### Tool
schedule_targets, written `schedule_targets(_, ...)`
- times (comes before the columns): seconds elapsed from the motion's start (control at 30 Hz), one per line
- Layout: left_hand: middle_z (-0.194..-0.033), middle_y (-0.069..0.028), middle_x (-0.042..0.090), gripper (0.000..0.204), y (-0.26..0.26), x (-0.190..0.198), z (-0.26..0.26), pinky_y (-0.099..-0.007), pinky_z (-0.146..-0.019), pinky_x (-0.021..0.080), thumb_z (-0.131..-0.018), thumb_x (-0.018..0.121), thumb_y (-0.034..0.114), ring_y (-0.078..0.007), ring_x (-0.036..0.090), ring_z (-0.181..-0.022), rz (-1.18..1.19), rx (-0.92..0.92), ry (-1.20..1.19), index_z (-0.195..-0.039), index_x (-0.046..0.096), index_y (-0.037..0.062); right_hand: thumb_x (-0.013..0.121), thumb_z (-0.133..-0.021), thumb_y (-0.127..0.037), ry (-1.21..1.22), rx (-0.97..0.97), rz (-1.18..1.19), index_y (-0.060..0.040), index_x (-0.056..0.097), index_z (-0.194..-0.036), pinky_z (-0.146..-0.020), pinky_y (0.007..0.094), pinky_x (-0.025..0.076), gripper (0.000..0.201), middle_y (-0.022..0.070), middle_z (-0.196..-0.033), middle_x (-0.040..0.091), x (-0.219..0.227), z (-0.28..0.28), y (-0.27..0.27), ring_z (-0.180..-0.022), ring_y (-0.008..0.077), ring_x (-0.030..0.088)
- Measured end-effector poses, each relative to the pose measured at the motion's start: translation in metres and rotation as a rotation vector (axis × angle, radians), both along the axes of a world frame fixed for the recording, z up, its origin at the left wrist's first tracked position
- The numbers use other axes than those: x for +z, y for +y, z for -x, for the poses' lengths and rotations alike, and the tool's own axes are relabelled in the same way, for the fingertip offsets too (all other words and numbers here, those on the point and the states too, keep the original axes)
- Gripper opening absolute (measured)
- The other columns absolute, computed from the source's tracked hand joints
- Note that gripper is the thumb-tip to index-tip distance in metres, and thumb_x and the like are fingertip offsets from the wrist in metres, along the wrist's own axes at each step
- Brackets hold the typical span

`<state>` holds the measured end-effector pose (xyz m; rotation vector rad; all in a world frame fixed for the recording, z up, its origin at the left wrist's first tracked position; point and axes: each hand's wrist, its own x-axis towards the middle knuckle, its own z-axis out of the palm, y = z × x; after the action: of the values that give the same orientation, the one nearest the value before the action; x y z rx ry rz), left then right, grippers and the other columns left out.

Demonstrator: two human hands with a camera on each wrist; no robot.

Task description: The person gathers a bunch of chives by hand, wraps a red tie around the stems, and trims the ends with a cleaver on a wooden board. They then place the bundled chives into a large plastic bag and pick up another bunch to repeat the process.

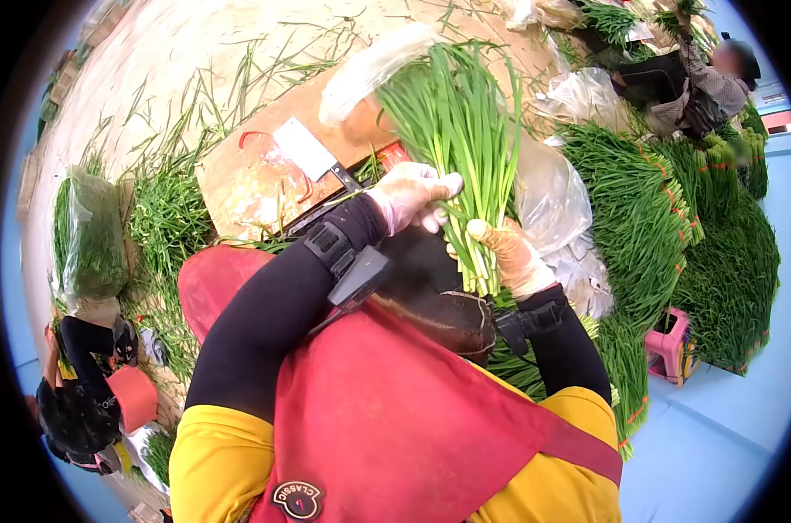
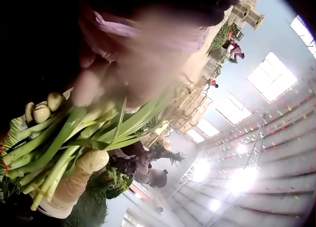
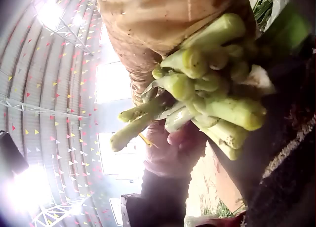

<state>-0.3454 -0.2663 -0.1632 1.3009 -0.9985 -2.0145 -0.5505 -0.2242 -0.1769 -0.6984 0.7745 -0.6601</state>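
A bunch of garlic chives (image 1: 465,131) is held over my lap, its long flat leaves fanning out away from me and its pale stem ends toward my body. My right hand (image 1: 513,257), in a stained pale glove, grips the bunch low around the stems, thumb on top. In the right wrist view the cut ends (image 3: 217,98) stick out in a thick cluster beside the palm. My left hand (image 1: 411,196), also gloved, is at the bunch's left side, its curled fingers pinching at stalks; in the left wrist view those fingers are blurred over the stalks (image 2: 69,133).
Left of the bunch, a cleaver (image 1: 306,150) lies on a wooden board (image 1: 247,166). Clear plastic bags (image 1: 552,196) and stacked tied bundles (image 1: 627,218) lie to the right, near a pink stool (image 1: 668,344). Loose chives (image 1: 173,200) cover the floor at left. Other people (image 1: 701,91) sit farther off.
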Motion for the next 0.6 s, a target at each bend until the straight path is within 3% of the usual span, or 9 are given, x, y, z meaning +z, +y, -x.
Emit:
schedule_targets(0.13,-0.058,-0.0068,0.061,0.033,0.005,-0.001,-0.003,-0.0206,-0.035,0.039,-0.082,0.068,0.035,-0.0120,0.056,-0.041,0.032,0.001,-0.063,-0.075,0.055,0.0057,0.070,-0.079,-0.029,-0.004,0.007,0.057,-0.0034,0.051,-0.119,-0.066,0.0293,0.054,0.051,0.0086,-0.096,0.062,0.008,-0.012,0.005,-0.078,0.0181,0.063)
schedule_targets(0.23,-0.057,-0.0061,0.059,0.035,0.007,-0.001,-0.004,-0.0219,-0.037,0.045,-0.080,0.071,0.034,-0.0147,0.059,-0.042,0.064,-0.041,0.022,-0.071,0.052,0.0057,0.071,-0.075,-0.023,0.060,0.051,0.070,-0.0036,0.052,-0.114,-0.059,0.0271,0.054,0.048,0.0079,-0.089,0.061,0.027,-0.021,0.006,-0.072,0.0152,0.062)
schedule_targets(0.33,-0.056,-0.0043,0.059,0.036,0.014,0.014,-0.006,-0.0197,-0.034,0.036,-0.080,0.071,0.037,-0.0135,0.059,-0.042,0.073,-0.083,-0.096,-0.072,0.052,0.0070,0.068,-0.073,-0.017,0.087,0.019,-0.033,-0.0028,0.052,-0.112,-0.053,0.0278,0.054,0.044,0.0078,-0.081,0.061,0.019,-0.019,0.011,-0.061,0.0158,0.061)
schedule_targets(0.43,-0.056,-0.0032,0.059,0.040,0.020,0.017,-0.015,-0.0195,-0.035,0.034,-0.079,0.070,0.043,-0.0115,0.058,-0.041,0.079,-0.111,-0.130,-0.066,0.052,0.0093,0.066,-0.073,-0.017,0.189,0.011,-0.017,-0.0015,0.054,-0.107,-0.048,0.0279,0.052,0.040,0.0079,-0.078,0.061,0.028,-0.019,0.017,-0.058,0.0157,0.060)
schedule_targets(0.5,-0.061,-0.0050,0.062,0.049,0.021,0.026,-0.030,-0.0196,-0.038,0.037,-0.079,0.062,0.056,-0.0118,0.058,-0.042,0.080,-0.146,-0.328,-0.067,0.055,0.0091,0.067,-0.070,-0.017,0.219,-0.027,0.068,-0.0014,0.055,-0.106,-0.051,0.0272,0.052,0.041,0.0079,-0.080,0.062,0.029,-0.020,0.023,-0.060,0.0160,0.060)
schedule_targets(0.6,-0.067,-0.0080,0.064,0.060,0.029,0.010,-0.044,-0.0228,-0.046,0.046,-0.080,0.052,0.066,-0.0146,0.063,-0.056,0.098,-0.144,-0.166,-0.073,0.056,0.0064,0.069,-0.067,-0.014,0.167,-0.008,0.096,-0.0020,0.054,-0.109,-0.054,0.0280,0.053,0.047,0.0079,-0.086,0.062,0.039,-0.024,0.032,-0.066,0.0166,0.062)
